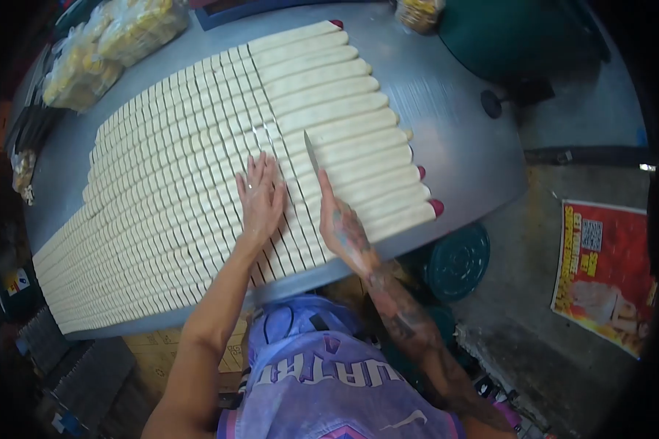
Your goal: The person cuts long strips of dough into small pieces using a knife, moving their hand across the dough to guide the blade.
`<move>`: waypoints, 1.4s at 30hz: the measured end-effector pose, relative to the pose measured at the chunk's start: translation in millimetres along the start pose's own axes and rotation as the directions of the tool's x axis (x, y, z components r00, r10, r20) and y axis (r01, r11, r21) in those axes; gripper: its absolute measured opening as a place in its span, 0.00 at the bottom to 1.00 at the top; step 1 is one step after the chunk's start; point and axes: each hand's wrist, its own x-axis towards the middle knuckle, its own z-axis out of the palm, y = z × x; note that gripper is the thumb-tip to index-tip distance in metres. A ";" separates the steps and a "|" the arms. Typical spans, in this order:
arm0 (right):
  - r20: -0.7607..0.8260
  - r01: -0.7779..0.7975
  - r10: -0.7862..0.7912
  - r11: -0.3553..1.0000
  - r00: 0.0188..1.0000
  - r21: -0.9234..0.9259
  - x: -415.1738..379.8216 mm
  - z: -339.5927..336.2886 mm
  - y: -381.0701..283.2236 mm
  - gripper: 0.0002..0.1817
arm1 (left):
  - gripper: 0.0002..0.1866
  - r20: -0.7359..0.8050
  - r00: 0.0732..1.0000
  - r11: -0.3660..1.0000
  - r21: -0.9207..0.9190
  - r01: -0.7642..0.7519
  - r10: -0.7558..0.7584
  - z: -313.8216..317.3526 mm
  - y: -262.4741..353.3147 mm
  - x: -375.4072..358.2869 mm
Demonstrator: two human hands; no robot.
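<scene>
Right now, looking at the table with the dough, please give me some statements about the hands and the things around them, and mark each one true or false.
1. The right hand holds a knife over the dough strips. True.
2. The left hand is lifted clear of the dough. False: it lies flat on the cut pieces.
3. The strips to the right of the knife are uncut. True.
4. The dough lies on a wooden board. False: it lies on a metal table.
5. Bags of yellow food lie at the table's far left corner. True.
</scene>
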 end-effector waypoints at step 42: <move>0.086 0.163 -0.148 0.964 0.985 -0.208 324.5 32.2 -33.3 0.47 | 0.29 -0.098 0.973 0.879 0.454 -0.144 0.211 -27.3 -119.3 326.8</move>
